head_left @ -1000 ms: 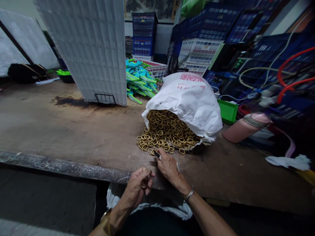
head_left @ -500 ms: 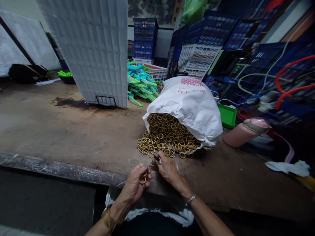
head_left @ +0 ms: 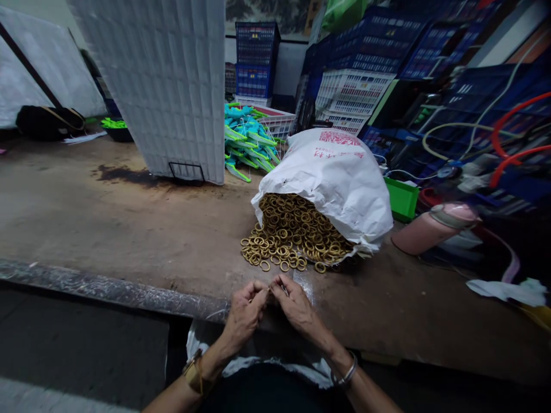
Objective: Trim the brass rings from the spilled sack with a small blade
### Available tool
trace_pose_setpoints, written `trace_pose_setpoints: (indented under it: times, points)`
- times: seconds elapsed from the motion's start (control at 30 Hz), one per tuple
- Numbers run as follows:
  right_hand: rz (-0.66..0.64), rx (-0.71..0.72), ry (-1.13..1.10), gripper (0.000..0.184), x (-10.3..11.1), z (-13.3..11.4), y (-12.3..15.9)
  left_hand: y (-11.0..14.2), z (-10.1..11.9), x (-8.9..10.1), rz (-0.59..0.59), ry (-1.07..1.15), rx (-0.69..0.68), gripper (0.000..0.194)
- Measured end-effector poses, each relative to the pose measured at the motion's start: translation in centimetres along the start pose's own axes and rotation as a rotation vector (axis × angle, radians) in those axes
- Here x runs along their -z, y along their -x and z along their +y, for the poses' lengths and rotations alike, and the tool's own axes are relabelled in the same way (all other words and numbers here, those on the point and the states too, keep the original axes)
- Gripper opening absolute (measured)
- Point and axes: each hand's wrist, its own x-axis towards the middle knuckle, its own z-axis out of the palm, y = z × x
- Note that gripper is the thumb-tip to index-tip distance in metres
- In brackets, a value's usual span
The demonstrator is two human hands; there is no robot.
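My left hand (head_left: 248, 310) is closed, its fingertips pinched near the table's front edge. In the earlier frame brass rings show in its fingers; now they are mostly hidden by the hand. Fingertip to fingertip with it, my right hand (head_left: 297, 304) is closed too. A thin glint shows between its fingers, where a small blade-like tool with a dark tip showed before. Just beyond both hands lies a pile of brass-coloured rings (head_left: 275, 249), spilling from the mouth of a white woven sack (head_left: 331, 172) on its side.
On the brown table (head_left: 172, 246), a tall white ribbed panel (head_left: 172, 86) stands left of centre. Behind the sack are green and blue plastic pieces (head_left: 247, 140) and stacked crates (head_left: 353, 92). A pink bottle (head_left: 434, 228) and a green tray (head_left: 401, 199) are to the right.
My right hand has drawn back from the ring pile and met my left hand's fingertips. My left hand has turned and moved slightly forward. The tool's dark tip no longer shows.
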Motion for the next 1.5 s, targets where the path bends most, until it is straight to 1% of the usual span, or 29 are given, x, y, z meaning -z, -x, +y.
trace_pose_setpoints:
  times: [0.07, 0.13, 0.23, 0.3, 0.37, 0.4, 0.47, 0.53, 0.63, 0.73, 0.83, 0.9, 0.97, 1.03, 1.13, 1.2, 1.27, 1.37, 1.5]
  points:
    - [-0.01, -0.015, -0.03, 0.027, -0.2, 0.0, -0.1, 0.1, 0.1, 0.0, -0.011, -0.013, 0.003, 0.033]
    - [-0.003, -0.02, -0.035, 0.027, -0.3, -0.1, -0.1, 0.2, 0.0, 0.1, -0.061, 0.01, 0.052, 0.032]
    - [0.0, -0.009, -0.038, 0.026, -0.5, -0.1, -0.2, 0.2, -0.1, 0.4, -0.141, 0.105, 0.107, 0.031]
    - [-0.016, -0.02, -0.072, 0.026, -0.4, 0.0, -0.2, 0.3, -0.2, 0.5, -0.16, 0.158, 0.106, 0.03]
    - [0.006, -0.035, -0.064, 0.026, -0.3, 0.2, -0.2, 0.3, -0.3, 0.5, -0.155, 0.172, 0.095, 0.03]
    - [0.032, -0.028, -0.021, 0.025, -0.3, 0.4, -0.2, 0.4, -0.4, 0.5, -0.15, 0.17, 0.088, 0.03]
    - [0.063, 0.025, 0.137, 0.02, -0.2, 0.7, 0.1, 0.4, -0.6, 0.5, -0.14, 0.158, 0.073, 0.03]
    - [0.034, 0.085, 0.319, 0.014, -0.3, 0.9, 0.4, 0.4, -0.7, 0.5, -0.136, 0.144, 0.058, 0.03]
    - [-0.039, 0.102, 0.525, 0.022, -0.4, 0.7, 0.9, 0.4, -0.6, 0.4, -0.131, 0.124, 0.035, 0.032]
    - [-0.086, 0.09, 0.611, 0.027, -0.5, 0.3, 1.1, 0.4, -0.3, 0.3, -0.097, 0.076, 0.021, 0.034]
    - [-0.132, 0.087, 0.628, 0.03, -0.4, 0.0, 0.9, 0.4, -0.1, 0.3, -0.07, 0.03, -0.005, 0.035]
    - [-0.153, 0.082, 0.645, 0.03, -0.3, 0.2, 0.7, 0.6, -0.2, 0.3, -0.058, 0.018, 0.009, 0.035]
    - [-0.13, 0.039, 0.698, 0.029, -0.1, 0.6, 0.4, 1.0, -0.2, 0.3, -0.073, 0.023, 0.04, 0.035]
    - [-0.078, -0.019, 0.769, 0.027, 0.2, 1.1, -0.1, 1.6, -0.2, 0.3, -0.129, 0.053, 0.052, 0.034]
    - [-0.011, -0.024, 0.8, 0.025, 0.4, 1.5, -1.0, 2.1, 0.0, 0.3, -0.2, 0.198, 0.072, 0.03]
    - [0.041, 0.008, 0.765, 0.023, 0.2, 1.5, -1.8, 2.1, 0.2, 0.5, -0.186, 0.324, 0.112, 0.031]
    - [0.101, 0.01, 0.742, 0.02, -0.3, 1.3, -2.6, 1.8, 0.3, 0.7, -0.137, 0.397, 0.15, 0.032]
    - [0.155, -0.036, 0.765, 0.015, -1.3, 1.0, -3.8, 1.4, 0.2, 1.1, -0.076, 0.422, 0.18, 0.029]
    - [0.179, -0.071, 0.813, 0.014, -2.1, 0.9, -4.6, 1.1, 0.2, 1.6, -0.06, 0.474, 0.195, 0.022]
